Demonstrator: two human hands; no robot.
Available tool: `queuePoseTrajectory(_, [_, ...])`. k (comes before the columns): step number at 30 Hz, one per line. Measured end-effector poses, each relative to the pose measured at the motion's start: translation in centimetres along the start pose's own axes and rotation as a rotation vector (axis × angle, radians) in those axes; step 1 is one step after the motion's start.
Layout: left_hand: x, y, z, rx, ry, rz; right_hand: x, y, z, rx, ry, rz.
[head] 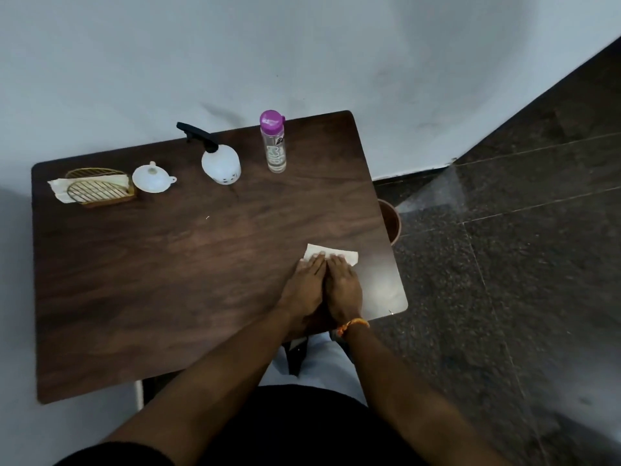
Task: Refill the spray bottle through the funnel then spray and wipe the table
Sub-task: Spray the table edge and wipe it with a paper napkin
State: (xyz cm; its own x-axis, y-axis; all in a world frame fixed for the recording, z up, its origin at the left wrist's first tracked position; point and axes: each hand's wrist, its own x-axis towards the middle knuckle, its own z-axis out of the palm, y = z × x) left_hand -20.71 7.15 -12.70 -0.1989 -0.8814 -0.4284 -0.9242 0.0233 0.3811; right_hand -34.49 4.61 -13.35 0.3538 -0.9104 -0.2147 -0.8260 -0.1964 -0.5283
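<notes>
A white paper napkin point(347, 255) lies flat on the dark wooden table point(168, 270) near its right front corner. My left hand point(304, 285) and my right hand point(342, 289) press side by side on the napkin, fingers flat and together. The white spray bottle point(221, 164) with its black trigger head stands at the back of the table. An upturned white funnel point(152, 178) rests to its left. A clear water bottle point(276, 148) with a purple cap stands upright to the right of the spray bottle.
A gold wire napkin holder point(97, 188) with napkins sits at the back left corner. A brown bin point(391, 220) stands on the floor beside the table's right edge. A pale wall runs behind the table; dark stone floor lies to the right.
</notes>
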Motion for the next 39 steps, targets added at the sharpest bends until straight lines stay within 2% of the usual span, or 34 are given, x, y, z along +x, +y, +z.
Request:
queuePoseTrajectory(3, [-1.4, -0.1, 0.9, 0.157, 0.009, 0.015, -0.9, 0.7, 1.0, -0.03, -0.101, -0.026])
queuePoseTrajectory(7, [-0.7, -0.6, 0.8, 0.176, 0.068, -0.099, 1.8, 0.0, 1.8, -0.095, -0.177, -0.108])
queuePoseTrajectory(12, [-0.2, -4.0, -0.9, 0.206, 0.015, -0.234, 6.0, -1.8, 2.4, -0.042, -0.313, -0.261])
queuePoseTrajectory(14, [-2.2, -4.1, 0.5, 0.111, 0.071, -0.279, 4.6, -2.8, 2.6, -0.024, -0.332, -0.314])
queuePoseTrajectory(15, [-3.6, -3.7, 1.7, 0.037, 0.148, -0.296, 3.2, -2.8, 2.6, -0.02, -0.335, -0.344])
queuePoseTrajectory(16, [-4.9, -3.1, 2.9, -0.024, 0.231, -0.296, 1.7, -2.2, 2.6, -0.02, -0.335, -0.377])
queuePoseTrajectory(18, [-6.5, -1.9, 4.5, -0.049, 0.285, -0.24, -1.2, 0.0, 1.8, -0.037, -0.335, -0.427])
queuePoseTrajectory(21, [-4.1, -1.0, 3.5, 0.101, 0.209, 0.014, -2.7, 3.7, -0.3, -0.098, -0.287, -0.31])
queuePoseTrajectory(23, [-0.3, 0.4, 1.7, 0.17, 0.104, 0.059, -0.8, 4.3, -1.7, -0.114, -0.22, -0.161])
queuePoseTrajectory(26, [5.3, 1.7, -0.7, 0.133, 0.092, -0.093, 5.2, 3.5, -2.5, -0.146, -0.202, -0.106])
queuePoseTrajectory(31, [6.6, -3.4, -4.6, 0.156, 0.115, -0.246, 12.2, -0.5, -1.6, -0.214, -0.269, -0.252])
queuePoseTrajectory(35, [0.8, -6.9, -2.1, 0.004, 0.222, -0.318, 9.4, -3.6, 1.3, -0.208, -0.354, -0.392])
queuePoseTrajectory(39, [-4.2, -3.9, 2.0, -0.095, 0.313, -0.252, 2.3, -2.2, 1.7, -0.169, -0.339, -0.39])
